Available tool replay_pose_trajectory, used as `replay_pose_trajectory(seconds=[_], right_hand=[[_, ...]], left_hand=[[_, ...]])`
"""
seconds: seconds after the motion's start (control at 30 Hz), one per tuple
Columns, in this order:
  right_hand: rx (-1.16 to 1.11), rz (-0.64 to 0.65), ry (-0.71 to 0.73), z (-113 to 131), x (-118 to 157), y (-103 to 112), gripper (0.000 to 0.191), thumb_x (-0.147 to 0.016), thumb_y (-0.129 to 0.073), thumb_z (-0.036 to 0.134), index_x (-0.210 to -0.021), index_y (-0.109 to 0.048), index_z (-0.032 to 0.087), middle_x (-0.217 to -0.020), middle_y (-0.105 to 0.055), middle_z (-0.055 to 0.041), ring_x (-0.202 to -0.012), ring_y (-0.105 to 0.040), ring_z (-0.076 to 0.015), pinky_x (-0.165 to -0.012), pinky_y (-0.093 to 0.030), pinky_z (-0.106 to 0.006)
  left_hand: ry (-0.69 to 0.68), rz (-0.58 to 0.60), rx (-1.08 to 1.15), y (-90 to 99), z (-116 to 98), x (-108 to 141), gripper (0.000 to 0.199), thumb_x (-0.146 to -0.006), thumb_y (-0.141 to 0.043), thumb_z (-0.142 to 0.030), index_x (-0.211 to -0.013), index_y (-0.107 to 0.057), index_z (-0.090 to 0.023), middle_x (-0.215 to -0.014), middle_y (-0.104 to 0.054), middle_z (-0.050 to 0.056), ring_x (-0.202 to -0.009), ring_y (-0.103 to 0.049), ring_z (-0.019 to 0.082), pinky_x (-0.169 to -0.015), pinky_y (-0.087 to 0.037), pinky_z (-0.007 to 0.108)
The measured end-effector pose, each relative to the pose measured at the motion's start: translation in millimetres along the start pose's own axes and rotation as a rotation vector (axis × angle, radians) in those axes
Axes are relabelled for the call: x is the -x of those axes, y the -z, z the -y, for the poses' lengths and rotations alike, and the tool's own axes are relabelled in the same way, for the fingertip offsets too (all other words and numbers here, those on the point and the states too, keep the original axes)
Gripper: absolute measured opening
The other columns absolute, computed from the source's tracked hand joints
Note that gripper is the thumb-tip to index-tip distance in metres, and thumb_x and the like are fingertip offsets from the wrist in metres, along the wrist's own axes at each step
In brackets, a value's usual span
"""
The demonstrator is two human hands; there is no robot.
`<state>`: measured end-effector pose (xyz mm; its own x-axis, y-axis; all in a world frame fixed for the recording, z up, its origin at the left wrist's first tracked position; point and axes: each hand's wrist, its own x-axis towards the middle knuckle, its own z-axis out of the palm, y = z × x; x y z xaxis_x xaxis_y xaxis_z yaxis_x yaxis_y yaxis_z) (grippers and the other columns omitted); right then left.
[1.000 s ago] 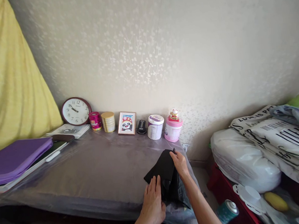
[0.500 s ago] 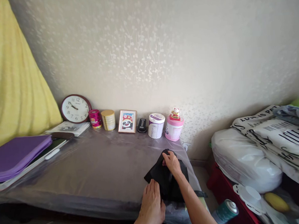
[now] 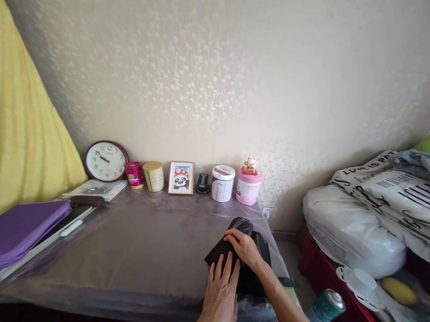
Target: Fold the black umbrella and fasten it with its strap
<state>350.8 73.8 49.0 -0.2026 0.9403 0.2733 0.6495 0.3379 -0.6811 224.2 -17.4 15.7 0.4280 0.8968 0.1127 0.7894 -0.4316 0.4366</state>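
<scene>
A black plastic bag (image 3: 256, 276), thin and partly folded over, lies at the right front corner of the plastic-covered table (image 3: 143, 249). My left hand (image 3: 220, 288) rests on its lower left part, fingers spread and stretched out. Just above it, my right hand (image 3: 241, 247) has its fingers curled and pressed on the folded part, holding it. Both hands hide some of the bag. Part of it hangs down by the table's front edge.
Along the wall stand a clock (image 3: 106, 161), several tins, a picture frame (image 3: 181, 178) and a pink tub (image 3: 249, 188). Purple folders (image 3: 24, 230) lie at left. Right of the table are a spray can (image 3: 326, 307) and a red box (image 3: 318, 266).
My right hand has moved slightly left and down, folding the bag's upper part over. My left hand has moved up onto the bag, and its fingers have spread.
</scene>
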Motion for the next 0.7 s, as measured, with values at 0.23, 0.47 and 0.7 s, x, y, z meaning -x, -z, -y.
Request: replay_pose_trajectory(seconds=[0.23, 0.47, 0.7], right_hand=[[0.095, -0.061, 0.35, -11.1, 40.1, 3.8, 0.026, -0.09, -0.039, 0.022, -0.103, -0.062, 0.022, -0.104, -0.065, -0.0055, -0.103, -0.055, -0.0171, -0.092, -0.044, -0.034], [0.288, -0.07, 0.397, -43.3, 5.8, 3.3, 0.028, -0.09, -0.039, 0.024, -0.105, -0.063, 0.022, -0.111, -0.064, -0.0066, -0.116, -0.049, -0.021, -0.102, -0.031, -0.048], [0.316, -0.066, 0.285, -66.8, -38.1, 8.4, 0.029, -0.091, -0.038, 0.025, -0.098, -0.066, 0.024, -0.105, -0.067, -0.0025, -0.112, -0.052, -0.0194, -0.102, -0.03, -0.043]], left_hand=[[0.028, 0.05, -0.031, -11.7, 0.0, -3.2, 0.084, -0.064, -0.042, -0.01, -0.141, -0.01, -0.02, -0.149, -0.007, 0.0, -0.137, -0.007, 0.023, -0.11, -0.014, 0.043], [0.135, 0.249, -0.04, 15.6, -13.7, -5.6, 0.097, -0.054, -0.046, -0.002, -0.14, -0.003, -0.017, -0.148, 0.006, 0.009, -0.137, -0.003, 0.024, -0.11, -0.015, 0.04], [0.122, 0.162, 0.074, -5.1, 3.4, -6.8, 0.095, -0.056, -0.045, -0.002, -0.14, -0.003, -0.017, -0.149, 0.001, 0.006, -0.136, -0.008, 0.022, -0.11, -0.016, 0.035]])
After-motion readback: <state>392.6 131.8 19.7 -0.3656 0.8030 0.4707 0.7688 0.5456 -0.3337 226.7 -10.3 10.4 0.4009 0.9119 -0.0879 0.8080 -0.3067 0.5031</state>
